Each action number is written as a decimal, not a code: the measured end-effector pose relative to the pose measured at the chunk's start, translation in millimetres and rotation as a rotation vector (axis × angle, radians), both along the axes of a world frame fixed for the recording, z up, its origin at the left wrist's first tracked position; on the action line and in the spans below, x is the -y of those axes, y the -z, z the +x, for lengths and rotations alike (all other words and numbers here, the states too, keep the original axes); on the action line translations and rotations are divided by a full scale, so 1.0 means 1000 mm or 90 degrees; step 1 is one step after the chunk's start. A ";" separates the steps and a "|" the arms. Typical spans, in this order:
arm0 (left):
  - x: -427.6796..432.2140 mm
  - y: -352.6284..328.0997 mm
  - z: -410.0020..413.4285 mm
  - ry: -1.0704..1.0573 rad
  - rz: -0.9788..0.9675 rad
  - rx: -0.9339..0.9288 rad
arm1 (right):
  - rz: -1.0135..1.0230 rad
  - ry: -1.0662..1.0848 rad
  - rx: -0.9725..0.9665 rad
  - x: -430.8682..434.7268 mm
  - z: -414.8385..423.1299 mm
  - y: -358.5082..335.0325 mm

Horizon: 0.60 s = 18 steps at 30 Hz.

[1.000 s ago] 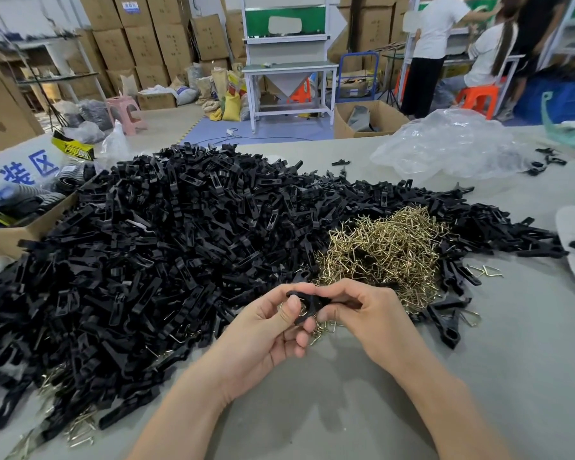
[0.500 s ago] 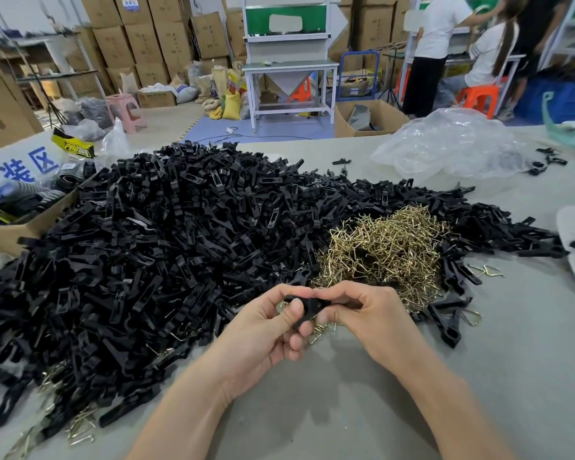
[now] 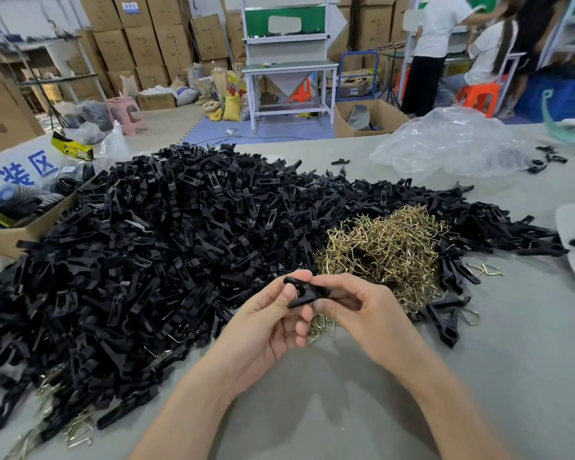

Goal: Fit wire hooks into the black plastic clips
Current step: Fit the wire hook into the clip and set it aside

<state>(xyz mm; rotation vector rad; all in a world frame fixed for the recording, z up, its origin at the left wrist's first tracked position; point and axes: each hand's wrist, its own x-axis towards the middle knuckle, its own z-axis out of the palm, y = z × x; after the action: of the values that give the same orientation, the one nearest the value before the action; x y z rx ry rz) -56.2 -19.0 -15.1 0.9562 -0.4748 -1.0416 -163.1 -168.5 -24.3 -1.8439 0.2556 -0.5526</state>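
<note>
From the head camera, both hands meet just above the grey table [image 3: 478, 376], near the person's edge of it, and share one black plastic clip [image 3: 304, 292]. The left hand [image 3: 266, 327] pinches the clip's left end between thumb and forefinger, its other fingers curled loosely beneath. The right hand [image 3: 369, 313] nips the right end with thumb and bent fingers, so the part is probably braced from both sides for a wire to be pushed home. A thin glint shows at the clip's mouth, but whether a hook is seated there is too small to tell. The heap of brass wire hooks [image 3: 382, 250] lies just beyond the hands, likely kept within easy reach, and the large pile of black clips [image 3: 166, 247] spreads over the left and middle of the table around it. At the pile's near-left edge lie clips with wire showing [image 3: 77, 429], seemingly finished ones. A crumpled clear plastic bag [image 3: 452, 144] sits at the far right, well apart
</note>
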 end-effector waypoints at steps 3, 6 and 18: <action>0.002 -0.001 0.001 0.001 0.019 0.003 | -0.005 0.008 -0.014 0.001 0.001 0.004; 0.004 0.000 0.001 -0.006 0.044 0.041 | 0.003 0.001 -0.029 0.001 -0.001 0.004; 0.018 -0.010 -0.043 -0.169 0.116 0.641 | 0.225 0.000 0.030 0.015 -0.044 -0.008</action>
<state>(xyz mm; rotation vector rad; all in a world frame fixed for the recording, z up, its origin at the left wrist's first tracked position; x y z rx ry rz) -99.4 -37.0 -5.3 1.6424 -1.0477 -0.2978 -207.1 -183.8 -15.9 -1.4878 0.3005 -0.5139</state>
